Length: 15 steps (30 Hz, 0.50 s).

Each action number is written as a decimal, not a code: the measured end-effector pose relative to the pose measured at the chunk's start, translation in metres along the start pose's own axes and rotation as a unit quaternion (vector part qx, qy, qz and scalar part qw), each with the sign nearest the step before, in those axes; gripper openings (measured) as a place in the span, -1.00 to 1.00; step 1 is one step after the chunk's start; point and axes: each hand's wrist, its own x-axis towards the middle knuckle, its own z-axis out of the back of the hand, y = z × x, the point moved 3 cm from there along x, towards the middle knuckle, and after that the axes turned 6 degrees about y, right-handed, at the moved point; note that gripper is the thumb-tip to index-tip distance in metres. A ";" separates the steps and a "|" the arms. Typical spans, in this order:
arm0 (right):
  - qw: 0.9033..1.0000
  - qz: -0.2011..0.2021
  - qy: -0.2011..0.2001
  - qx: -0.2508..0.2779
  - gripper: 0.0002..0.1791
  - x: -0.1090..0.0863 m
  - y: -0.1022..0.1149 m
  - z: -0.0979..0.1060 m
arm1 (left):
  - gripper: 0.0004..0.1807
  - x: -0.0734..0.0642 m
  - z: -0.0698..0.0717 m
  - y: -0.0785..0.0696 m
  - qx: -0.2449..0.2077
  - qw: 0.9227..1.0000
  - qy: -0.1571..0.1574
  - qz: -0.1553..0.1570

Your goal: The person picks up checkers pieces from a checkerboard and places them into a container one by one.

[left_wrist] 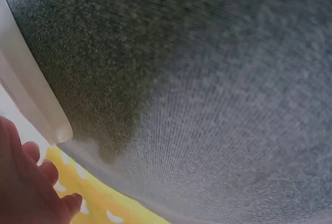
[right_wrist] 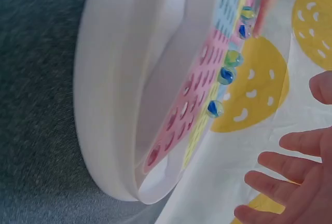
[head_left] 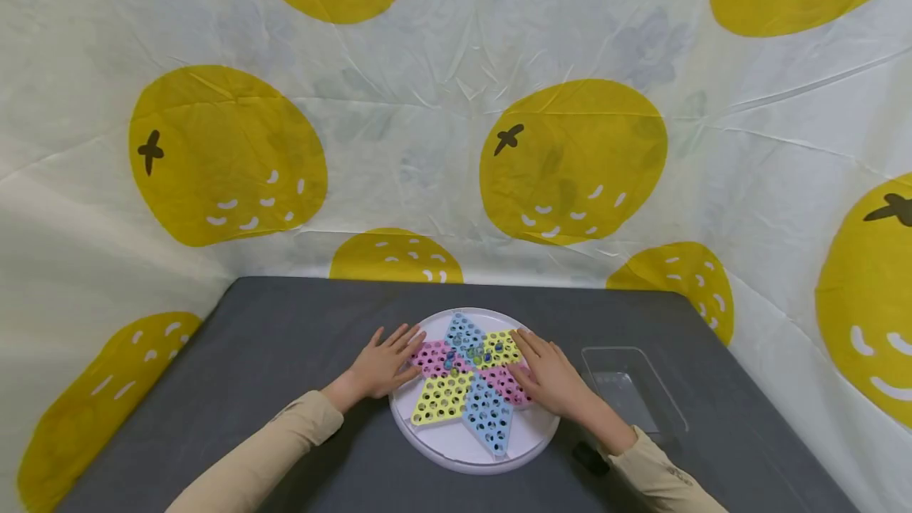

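Round and white, on the dark table (head_left: 285, 355) between left hand (head_left: 385, 364) and right hand (head_left: 556, 377): a game board (head_left: 443, 443) with a 6-pointed star (head_left: 443, 400) of hole-dotted pink, yellow and blue pieces, glass marbles (head_left: 475, 355) around its middle and far half. Fingers outstretched and released on both hands, over opposite side edges; cannot tell whether touching. Wide room leftward to the table's edge, a narrower strip behind, a clear plastic tray (head_left: 616, 361) just right.

No text, label, brand, number or sign can be read in any view — not on the game board (head_left: 446, 446), table (head_left: 299, 331) or printed backdrop (head_left: 402, 145).
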 end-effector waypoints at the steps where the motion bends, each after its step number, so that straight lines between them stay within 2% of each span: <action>1: 1.000 -0.001 -0.002 0.009 -0.38 0.001 0.000 0.001 | -0.32 0.001 0.000 -0.001 0.000 1.000 0.005 0.000; 8: 0.995 -0.014 -0.003 0.097 -0.45 0.005 0.000 0.006 | -0.32 0.004 -0.001 -0.004 0.010 0.999 0.034 0.002; 15: 0.987 -0.002 -0.024 0.161 -0.54 0.013 -0.006 0.007 | -0.34 0.004 0.001 -0.005 0.004 1.000 0.024 -0.016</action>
